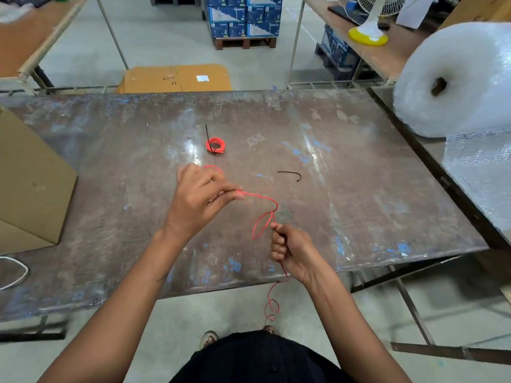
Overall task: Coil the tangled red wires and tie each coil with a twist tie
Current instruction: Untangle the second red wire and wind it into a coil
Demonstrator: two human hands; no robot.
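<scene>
Over the scuffed table, both hands are pinching the red wire: left hand ahead, right hand nearer.

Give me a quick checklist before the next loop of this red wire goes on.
1. Left hand pinching the red wire: ok.
2. Right hand gripping the wire lower down: ok.
3. Wire between the hands free of kinks: not ok, it twists into a small loop just above the right hand.
4. Tail free to feed: cannot tell; it hangs off the table edge in curls toward the floor.
5. Loose twist tie ready on the table: ok, beyond the hands.
6. Finished coil out of the way: ok, tied and lying farther back.
</scene>
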